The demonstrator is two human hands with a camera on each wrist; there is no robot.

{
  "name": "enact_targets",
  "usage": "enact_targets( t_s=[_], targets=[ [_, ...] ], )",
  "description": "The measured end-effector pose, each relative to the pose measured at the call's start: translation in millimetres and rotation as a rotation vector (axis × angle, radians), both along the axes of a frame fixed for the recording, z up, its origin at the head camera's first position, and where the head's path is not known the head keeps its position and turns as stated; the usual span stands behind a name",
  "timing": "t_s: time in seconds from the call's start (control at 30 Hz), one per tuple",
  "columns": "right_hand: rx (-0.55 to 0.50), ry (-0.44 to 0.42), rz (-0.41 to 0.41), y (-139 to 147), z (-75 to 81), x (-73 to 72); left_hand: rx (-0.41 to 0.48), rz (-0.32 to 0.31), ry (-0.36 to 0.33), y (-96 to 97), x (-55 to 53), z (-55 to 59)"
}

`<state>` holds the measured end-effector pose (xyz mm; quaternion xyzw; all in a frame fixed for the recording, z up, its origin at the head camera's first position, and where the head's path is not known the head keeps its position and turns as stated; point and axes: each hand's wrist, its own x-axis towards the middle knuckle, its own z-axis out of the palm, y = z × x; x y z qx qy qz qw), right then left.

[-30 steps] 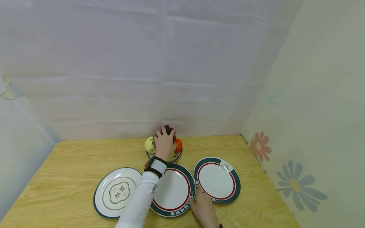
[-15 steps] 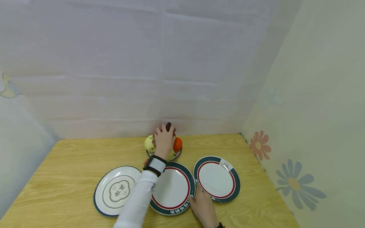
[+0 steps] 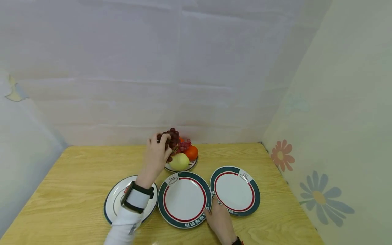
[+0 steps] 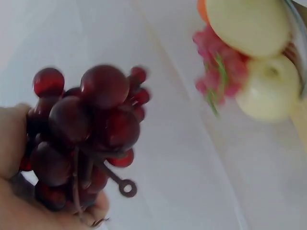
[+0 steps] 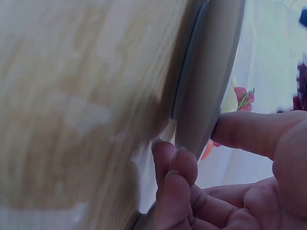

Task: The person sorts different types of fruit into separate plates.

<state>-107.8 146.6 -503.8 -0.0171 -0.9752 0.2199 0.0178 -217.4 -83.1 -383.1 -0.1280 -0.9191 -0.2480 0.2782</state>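
Observation:
My left hand (image 3: 155, 153) holds a bunch of dark red grapes (image 3: 173, 136) above the left side of the small fruit plate (image 3: 170, 168). In the left wrist view the grapes (image 4: 72, 124) hang beside the fingers, a brown stem with a ring end sticking out. On the fruit plate lie a yellow-green pear (image 3: 180, 161), an orange (image 3: 191, 153) and a smaller bunch of pink grapes (image 3: 184, 145). My right hand (image 3: 220, 221) pinches the near right rim of the middle green-rimmed plate (image 3: 183, 200); its thumb (image 5: 244, 132) lies on the rim, fingers against the outer side.
Another green-rimmed plate (image 3: 234, 190) lies right of the middle one, close beside it. A blue-edged white plate (image 3: 110, 204) is partly covered by the left forearm. A pale cloth wall (image 3: 122, 85) rises behind the wooden table (image 3: 61, 190).
The left hand has lifted the dark grapes and moved left with them, uncovering the pear, pink grapes and orange. The right hand has kept its place at the middle plate.

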Motion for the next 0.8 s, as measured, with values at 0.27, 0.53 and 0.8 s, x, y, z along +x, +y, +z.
enact_targets(
  t_s=[0.27,0.53,0.8],
  targets=[
    [-0.003,-0.01,-0.006,1,-1.4,-1.7,0.067,-0.045,-0.274,-66.9,58.1,-28.9],
    [-0.007,-0.039,-0.029,-1,2.5,-2.5,0.163,0.0,-0.495,-108.2,86.6,-72.1],
    [-0.015,-0.048,-0.043,-2,2.2,-0.3,0.098,0.074,-0.623,-121.2,88.0,-90.2]
  ],
)
